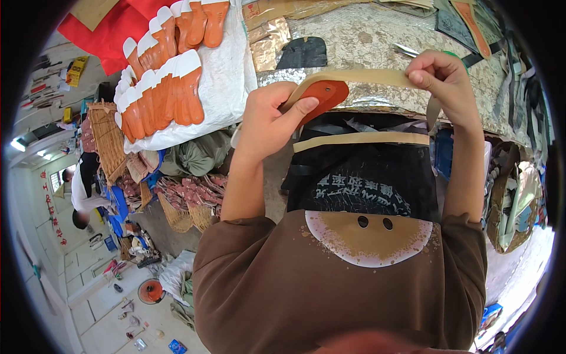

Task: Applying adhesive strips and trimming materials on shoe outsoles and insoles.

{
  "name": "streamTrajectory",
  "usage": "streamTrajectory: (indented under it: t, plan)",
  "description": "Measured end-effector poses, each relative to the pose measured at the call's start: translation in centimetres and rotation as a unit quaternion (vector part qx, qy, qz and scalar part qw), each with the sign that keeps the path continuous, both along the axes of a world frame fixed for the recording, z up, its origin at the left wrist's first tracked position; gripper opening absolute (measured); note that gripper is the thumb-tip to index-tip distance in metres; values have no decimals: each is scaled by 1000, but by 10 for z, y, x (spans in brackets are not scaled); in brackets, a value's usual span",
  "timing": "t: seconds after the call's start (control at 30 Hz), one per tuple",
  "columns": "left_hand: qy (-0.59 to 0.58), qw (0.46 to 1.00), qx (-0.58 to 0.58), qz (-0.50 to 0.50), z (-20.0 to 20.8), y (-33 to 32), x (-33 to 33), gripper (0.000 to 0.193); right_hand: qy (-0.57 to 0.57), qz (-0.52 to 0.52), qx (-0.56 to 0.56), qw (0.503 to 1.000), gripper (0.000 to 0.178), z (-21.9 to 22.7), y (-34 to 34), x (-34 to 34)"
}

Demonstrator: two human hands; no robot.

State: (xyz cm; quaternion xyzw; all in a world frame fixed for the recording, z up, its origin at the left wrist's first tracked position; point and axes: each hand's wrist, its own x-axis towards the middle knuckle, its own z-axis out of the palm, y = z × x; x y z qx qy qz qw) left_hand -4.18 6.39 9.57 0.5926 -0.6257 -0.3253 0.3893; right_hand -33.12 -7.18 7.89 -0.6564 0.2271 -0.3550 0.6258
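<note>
My left hand (268, 118) is closed round an orange-brown insole (326, 99), its thumb pressed on the top face. A tan strip (359, 76) runs along the insole's edge and stretches across to my right hand (443, 82). There the thumb and fingers pinch the strip, and a short tail hangs below them. A second tan strip (377, 139) lies across the black apron (354, 171) in front of me. On the worktable (365, 35), scissors (405, 50) with a green handle lie behind my right hand.
Rows of orange insoles with white ends (162, 100) lie on a white sheet (230, 76) to the left. A black cut piece (302, 53) and another insole (471, 28) rest on the worktable. Dark strips (519, 88) hang at right. Two people (82, 194) are in the background.
</note>
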Motion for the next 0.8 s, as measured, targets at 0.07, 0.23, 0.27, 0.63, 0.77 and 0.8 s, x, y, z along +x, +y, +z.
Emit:
streamTrajectory:
  t: [0.07, 0.23, 0.27, 0.63, 0.77, 0.8]
  plan:
    - [31, 999, 4, 21, -2, 1, -6, 29, -2, -25, 42, 999, 12, -8, 9, 2]
    - [164, 985, -8, 62, -6, 0, -23, 25, 17, -105, 18, 994, 10, -22, 32, 26]
    - [202, 976, -1, 77, -2, 1, -26, 24, 18, -106, 17, 994, 10, -21, 38, 31]
    - [260, 959, -22, 112, -5, -3, -19, 25, -11, -141, -51, 989, 16, -14, 30, 40]
    - [5, 999, -35, -3, 10, -1, -5, 22, 116, -44, -77, 989, 31, 3, 19, 31]
    - [-60, 997, -48, -23, 15, -1, -6, 22, 117, -47, -77, 989, 31, -1, 25, 36]
